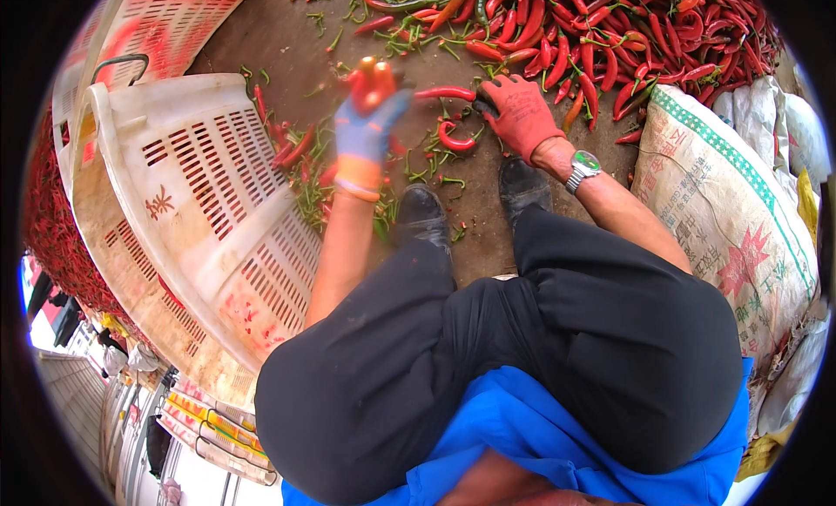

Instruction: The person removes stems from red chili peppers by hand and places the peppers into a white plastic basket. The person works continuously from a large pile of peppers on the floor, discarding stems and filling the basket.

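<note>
My left hand [366,130], in a blue glove with an orange cuff, is blurred by motion above the floor. Its fingers are closed around shiny red chili peppers [372,83]; how many cannot be made out. My right hand [522,114] wears a red glove with dark fingertips. Those fingertips pinch one end of a long red chili pepper [446,92], which points toward my left hand. A curled red pepper [456,137] lies on the floor between the hands, among green stems [418,165].
A large heap of red chili peppers [607,36] spreads at the far right. White slotted plastic crates [196,160] stand on the left, with more peppers [62,212] behind. A woven sack [712,199] bearing writing is at right. My dark shoes [423,215] rest on the floor [483,245].
</note>
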{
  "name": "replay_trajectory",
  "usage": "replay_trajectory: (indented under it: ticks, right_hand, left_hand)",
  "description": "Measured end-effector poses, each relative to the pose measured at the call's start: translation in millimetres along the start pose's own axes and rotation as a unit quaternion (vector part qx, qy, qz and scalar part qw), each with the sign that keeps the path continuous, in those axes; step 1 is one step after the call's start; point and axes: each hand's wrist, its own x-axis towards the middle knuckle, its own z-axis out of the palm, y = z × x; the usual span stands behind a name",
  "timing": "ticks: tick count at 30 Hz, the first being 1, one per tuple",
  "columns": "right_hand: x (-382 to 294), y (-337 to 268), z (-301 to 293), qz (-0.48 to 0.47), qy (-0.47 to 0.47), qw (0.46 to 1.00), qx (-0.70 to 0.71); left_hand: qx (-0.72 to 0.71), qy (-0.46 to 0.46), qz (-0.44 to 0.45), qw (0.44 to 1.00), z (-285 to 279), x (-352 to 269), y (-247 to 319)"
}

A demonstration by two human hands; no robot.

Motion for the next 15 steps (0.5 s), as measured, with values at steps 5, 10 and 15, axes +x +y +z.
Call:
replay_trajectory:
  ticks: [5, 10, 15]
  right_hand:
    - [21, 9, -40, -0.144, 0.097, 0.978, 0.115]
    - [33, -6, -57, -0.097, 0.035, 0.984, 0.145]
    - [38, -12, -47, 0.044, -0.028, 0.894, 0.445]
  left_hand:
    - [0.400, -0.131, 0.264, 0.868, 25, 15, 10]
    - [0.325, -0.135, 0.128, 0.927, 32, 35, 6]
    - [0.214, -0.141, -0.094, 0.962, 30, 31, -7]
